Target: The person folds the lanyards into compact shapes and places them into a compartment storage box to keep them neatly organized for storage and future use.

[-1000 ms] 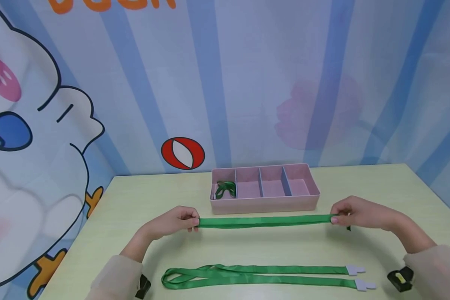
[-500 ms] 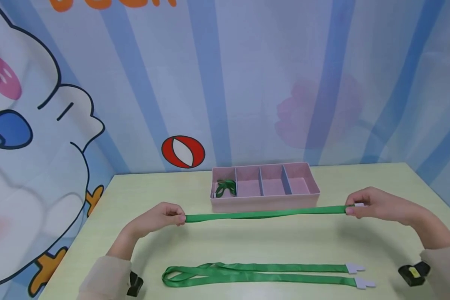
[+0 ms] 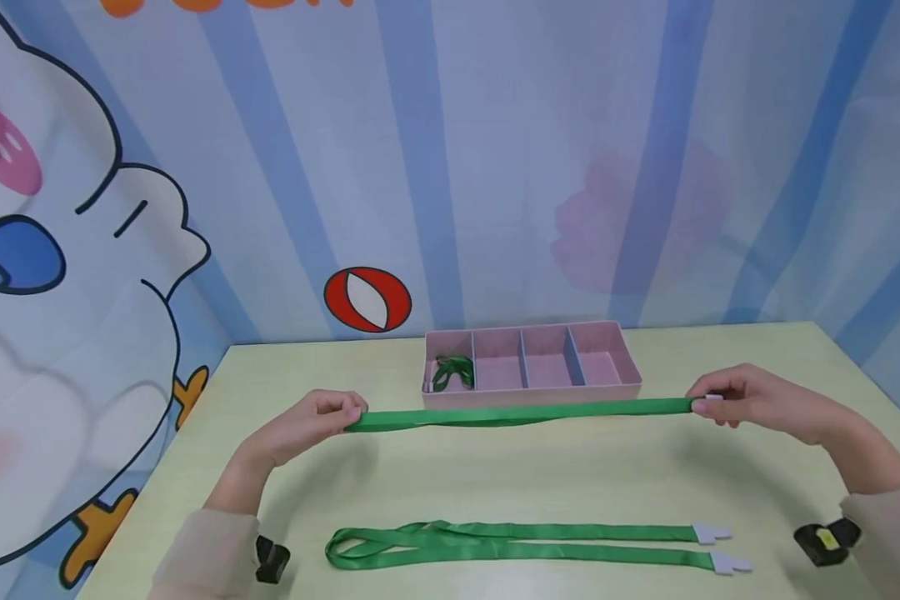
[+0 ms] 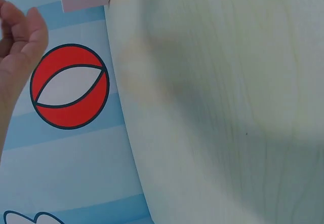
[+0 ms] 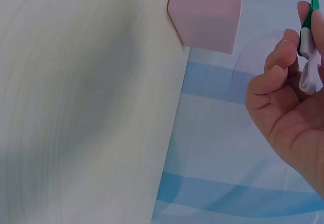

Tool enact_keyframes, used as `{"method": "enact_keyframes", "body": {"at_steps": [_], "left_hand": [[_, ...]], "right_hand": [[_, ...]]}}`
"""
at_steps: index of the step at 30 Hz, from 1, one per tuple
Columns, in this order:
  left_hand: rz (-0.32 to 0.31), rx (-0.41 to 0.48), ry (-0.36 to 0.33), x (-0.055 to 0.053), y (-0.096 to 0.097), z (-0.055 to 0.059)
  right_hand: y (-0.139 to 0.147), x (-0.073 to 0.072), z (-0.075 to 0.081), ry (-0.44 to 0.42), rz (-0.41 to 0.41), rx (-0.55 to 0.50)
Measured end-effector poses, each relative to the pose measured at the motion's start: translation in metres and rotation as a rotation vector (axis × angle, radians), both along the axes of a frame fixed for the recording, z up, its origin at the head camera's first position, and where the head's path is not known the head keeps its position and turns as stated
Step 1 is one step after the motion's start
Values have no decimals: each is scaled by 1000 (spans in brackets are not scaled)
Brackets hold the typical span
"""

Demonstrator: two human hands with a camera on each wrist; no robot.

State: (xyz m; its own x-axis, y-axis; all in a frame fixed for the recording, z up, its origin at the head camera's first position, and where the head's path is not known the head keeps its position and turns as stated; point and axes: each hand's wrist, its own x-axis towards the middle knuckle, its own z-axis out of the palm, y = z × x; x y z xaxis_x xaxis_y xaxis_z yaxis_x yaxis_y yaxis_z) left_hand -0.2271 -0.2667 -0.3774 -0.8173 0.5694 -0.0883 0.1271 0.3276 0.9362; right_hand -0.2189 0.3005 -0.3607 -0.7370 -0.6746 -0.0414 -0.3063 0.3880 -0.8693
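Observation:
A green lanyard (image 3: 525,414) is stretched nearly level above the table between my two hands. At its left end, my left hand (image 3: 303,425) pinches the strap between thumb and fingers. My right hand (image 3: 765,404) pinches the other end, where a white plastic clip (image 5: 308,77) lies against the fingers in the right wrist view. Nearer to me, another green lanyard (image 3: 517,554) lies doubled on the table, its loop to the left and two white clips (image 3: 729,563) to the right. In the left wrist view only part of the left hand shows, at the left edge.
A pink box (image 3: 532,398) with several compartments stands at the back of the table (image 3: 525,483). Its leftmost compartment holds a bundled dark green lanyard (image 3: 452,372). Behind the table hangs a blue striped backdrop (image 3: 487,167) with cartoon figures.
Both hands have moved apart and upward in the head view, drawing the held lanyard straight and closer to the box. The lanyard on the table has stayed in place.

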Motion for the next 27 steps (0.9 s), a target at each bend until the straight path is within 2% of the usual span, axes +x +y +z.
{"method": "enact_keyframes", "body": {"at_steps": [8,13,18,21,24,27], "left_hand": [[173,154,138,0,4,3],[165,259,146,-2,7,6],[169,364,91,-3,11,7],[211,340,89,-4,14,8],[272,222,129,-4,17,8],[305,112,184,-4,21,8]], "right_hand": [[0,-3,0,-15,-46,-2],[-2,-3,0,-22,-39,-22],[-3,-4,0,-22,-59,-35],[-3,-4,-1,-13,-98,-26],[-2,-4,-3,30,-182,-14],[1,-4,-5,84,-269,-9]]}}
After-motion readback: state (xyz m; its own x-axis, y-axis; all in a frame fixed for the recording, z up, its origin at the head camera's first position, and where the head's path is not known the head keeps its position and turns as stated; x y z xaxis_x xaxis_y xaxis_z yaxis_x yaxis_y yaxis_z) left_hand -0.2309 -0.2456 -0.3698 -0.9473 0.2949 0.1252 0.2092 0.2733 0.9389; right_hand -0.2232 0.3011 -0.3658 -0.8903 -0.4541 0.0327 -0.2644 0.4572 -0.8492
